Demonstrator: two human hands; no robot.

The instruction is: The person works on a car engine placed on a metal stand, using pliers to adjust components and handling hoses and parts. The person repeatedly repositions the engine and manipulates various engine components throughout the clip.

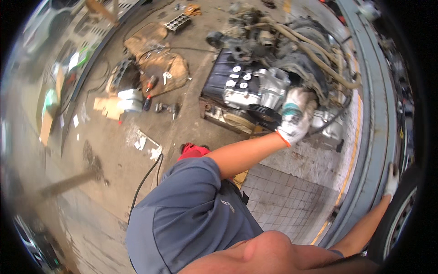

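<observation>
A car engine [269, 86] with a silver front, a black pulley and tan hoses sits on a low pallet [219, 119] on the concrete floor. My left hand [294, 119], in a white glove, reaches out over it. Its fingers are curled around a part on the engine's near right side, just right of the black pulley [263, 114]. My right hand [391, 179], also gloved, lies flat against the edge of a grey metal lift ramp [372, 114] at the far right. It holds nothing and is next to a car tyre [401, 214].
Brown cardboard [157, 59] with small tools lies left of the engine, beside white containers [130, 100] and another engine part [123, 73]. A red rag [192, 150] and a black cable [146, 178] lie near my left shoulder. Grey floor tiles [283, 196] lie below the engine.
</observation>
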